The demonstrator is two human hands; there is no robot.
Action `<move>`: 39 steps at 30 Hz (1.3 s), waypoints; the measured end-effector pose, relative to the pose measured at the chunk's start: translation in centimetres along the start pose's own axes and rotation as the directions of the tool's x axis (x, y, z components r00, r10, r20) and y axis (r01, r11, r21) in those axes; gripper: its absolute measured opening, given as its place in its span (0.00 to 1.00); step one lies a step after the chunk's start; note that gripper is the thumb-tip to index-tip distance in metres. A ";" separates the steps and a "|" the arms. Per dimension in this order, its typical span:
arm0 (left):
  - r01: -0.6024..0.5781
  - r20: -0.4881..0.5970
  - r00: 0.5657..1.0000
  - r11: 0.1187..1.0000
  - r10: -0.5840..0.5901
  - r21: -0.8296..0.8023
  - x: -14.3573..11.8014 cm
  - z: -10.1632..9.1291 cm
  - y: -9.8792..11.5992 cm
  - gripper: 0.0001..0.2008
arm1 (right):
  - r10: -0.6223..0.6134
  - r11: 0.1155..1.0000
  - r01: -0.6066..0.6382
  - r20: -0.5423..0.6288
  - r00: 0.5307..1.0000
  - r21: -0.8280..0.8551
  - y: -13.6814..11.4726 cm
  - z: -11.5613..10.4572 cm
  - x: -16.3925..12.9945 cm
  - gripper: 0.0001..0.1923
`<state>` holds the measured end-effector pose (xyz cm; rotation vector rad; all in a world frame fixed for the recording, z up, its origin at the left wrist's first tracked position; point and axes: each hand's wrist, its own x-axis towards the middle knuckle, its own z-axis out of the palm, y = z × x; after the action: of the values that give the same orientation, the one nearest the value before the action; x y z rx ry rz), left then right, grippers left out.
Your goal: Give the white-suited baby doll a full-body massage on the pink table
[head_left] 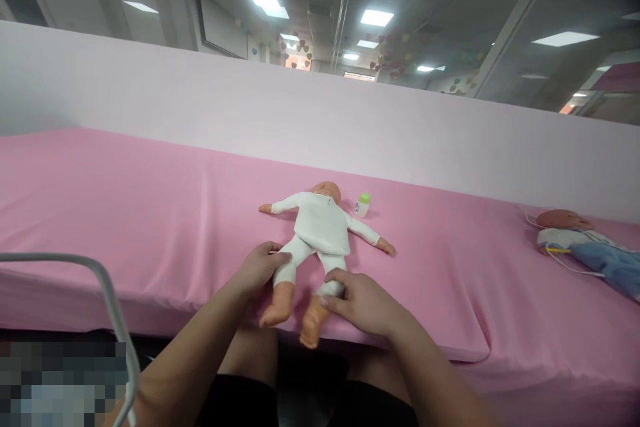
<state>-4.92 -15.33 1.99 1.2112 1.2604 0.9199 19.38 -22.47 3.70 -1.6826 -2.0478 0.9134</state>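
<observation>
A baby doll (323,223) in a white long-sleeved top and white trousers lies on its back, arms spread and bare feet towards me. My left hand (261,268) is closed around the doll's trouser leg on the left, near the knee. With fingers and thumb, my right hand (363,300) grips the other leg at the lower trouser cuff, just above the foot. Part of each hand's grip is hidden by the leg. A small bottle (363,205) with a green cap stands beside the doll's head.
Pink cloth (125,200) covers the long surface, backed by a white low wall (300,117). Another doll (595,247) in blue and white lies at the right with a thin tube. A grey curved rail (107,287) rises at the lower left.
</observation>
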 end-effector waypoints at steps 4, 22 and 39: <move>-0.057 0.058 0.997 0.986 0.049 0.156 -0.9 0.1 -0.2 0.16 | -0.018 0.999 0.017 0.024 1.000 0.034 0.6 -1.3 -1.6 0.08; -0.612 0.456 0.771 0.317 0.445 0.725 0.5 4.7 0.7 0.29 | -0.164 0.955 0.105 -0.198 0.967 -0.278 2.0 0.6 3.0 0.42; -0.640 0.519 0.750 0.251 0.410 0.726 3.9 5.0 3.0 0.30 | -0.199 0.939 0.136 -0.179 0.964 -0.315 0.5 -1.9 5.8 0.42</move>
<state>0.87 -11.72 3.73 2.6766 1.1322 0.4695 19.51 -16.34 3.95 -1.6320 -2.2261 0.3650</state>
